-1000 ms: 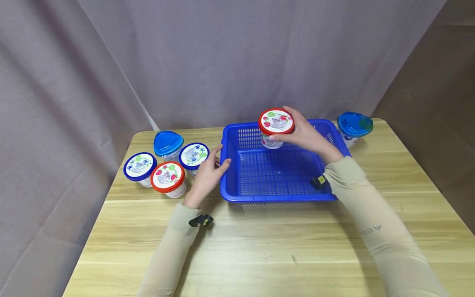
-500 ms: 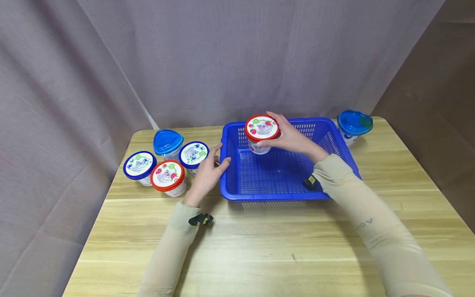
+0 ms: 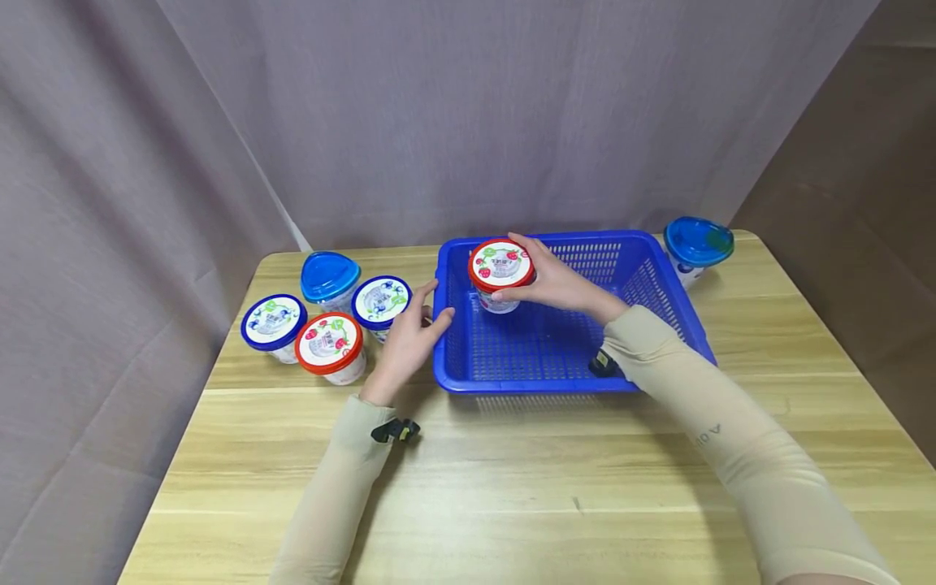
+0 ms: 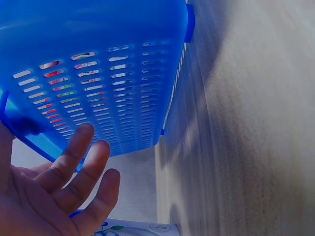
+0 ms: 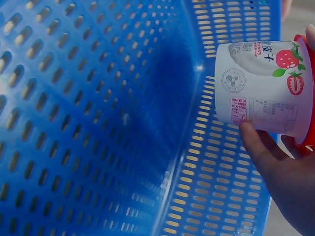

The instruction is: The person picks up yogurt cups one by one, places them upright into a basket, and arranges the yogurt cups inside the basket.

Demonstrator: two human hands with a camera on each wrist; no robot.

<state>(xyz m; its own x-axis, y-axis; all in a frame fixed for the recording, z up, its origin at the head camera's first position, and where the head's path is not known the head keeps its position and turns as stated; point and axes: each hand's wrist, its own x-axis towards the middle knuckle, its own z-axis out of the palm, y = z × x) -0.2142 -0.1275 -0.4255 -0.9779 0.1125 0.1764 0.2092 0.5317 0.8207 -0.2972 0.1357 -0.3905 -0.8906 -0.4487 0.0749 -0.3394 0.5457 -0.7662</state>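
The right hand (image 3: 552,280) grips the cup (image 3: 500,264) in the basket (image 3: 537,348); letting go early could topple it. The left hand (image 3: 405,345), fingers spread, could nudge the basket askew.

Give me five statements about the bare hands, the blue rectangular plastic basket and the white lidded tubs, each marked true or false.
The right hand holds a white plastic tub with a red-rimmed round lid. True.
The left hand also holds a tub. False: it is at the left rim of the blue basket.
Another red-rimmed tub stands left of the basket. True.
The tub right of the basket has a red lid. False: its lid is blue.
Strawberries are printed on the held tub's side. True.
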